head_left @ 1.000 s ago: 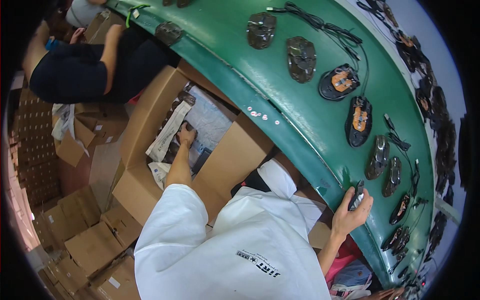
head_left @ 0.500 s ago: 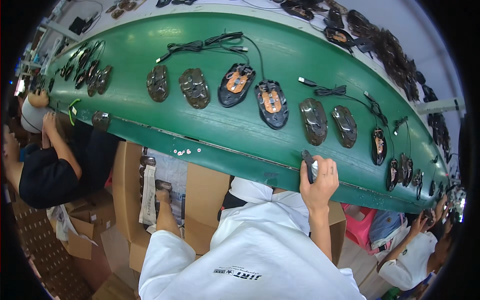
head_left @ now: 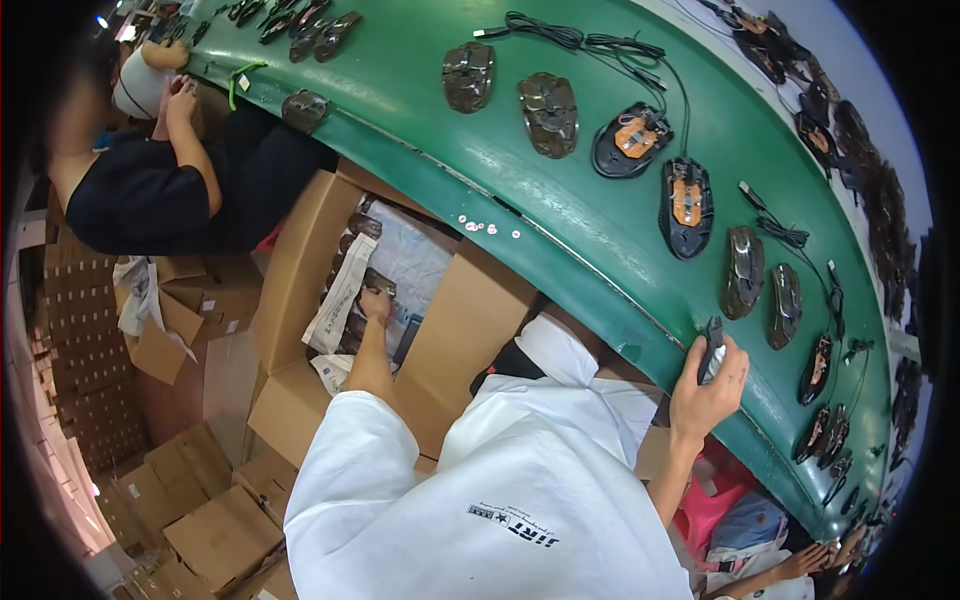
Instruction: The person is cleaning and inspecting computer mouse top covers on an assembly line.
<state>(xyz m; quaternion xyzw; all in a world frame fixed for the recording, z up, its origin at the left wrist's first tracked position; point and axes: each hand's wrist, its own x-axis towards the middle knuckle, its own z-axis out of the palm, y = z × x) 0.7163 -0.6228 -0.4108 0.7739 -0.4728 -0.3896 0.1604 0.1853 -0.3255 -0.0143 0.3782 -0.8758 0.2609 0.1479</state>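
Note:
My left hand (head_left: 376, 304) reaches down into an open cardboard box (head_left: 300, 280) beside me, its fingers closed on a dark mouse shell among several others in the box. My right hand (head_left: 706, 388) is raised at the near edge of the green conveyor belt (head_left: 580, 240) and grips a dark mouse part (head_left: 711, 350). On the belt lie several mouse shells (head_left: 548, 112) and open mouse bases with orange boards (head_left: 686, 206) and black cables (head_left: 570, 38).
A person in a black top (head_left: 160, 195) sits at the belt on my left, hands at its edge. Another person's hand (head_left: 810, 562) shows at the lower right. Stacked cardboard boxes (head_left: 200, 520) fill the floor at the left.
My head has turned, shifting the view. My right hand still holds the dark part at the belt's edge; my left hand stays in the box.

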